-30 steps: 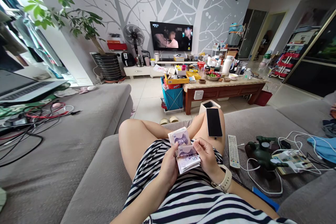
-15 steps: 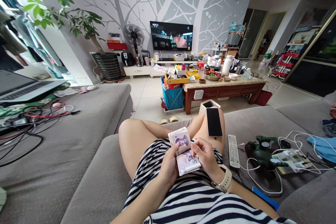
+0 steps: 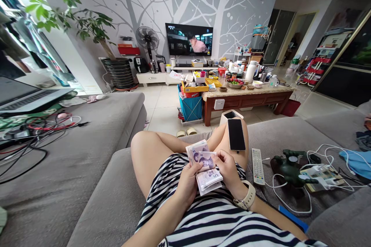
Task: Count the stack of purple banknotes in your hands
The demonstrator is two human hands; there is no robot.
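At nine o'clock a silver open laptop (image 3: 26, 96) is sitting among tangled black and red cables (image 3: 37, 131) on the grey fabric sofa (image 3: 87, 185). Near six o'clock, over the lap of the striped black-and-white dress (image 3: 208, 220), the left hand (image 3: 187, 183) is gripping a thick stack of purple paper banknotes (image 3: 203, 170), thumb pressed on its face. The right hand (image 3: 228, 170), wearing a cream-strapped wristwatch (image 3: 246, 198), is pinching the top note and peeling it toward twelve o'clock. This looks like counting in mid-stack; the coming move seems to call for folding that note clear and catching the one beneath without slipping two together. Just past the notes, a black-screened smartphone (image 3: 236, 134) is lying on the knee, and at three o'clock a white slim remote control (image 3: 257, 166) is resting beside a dark green gadget (image 3: 290, 170) wound in white cords (image 3: 324, 154).
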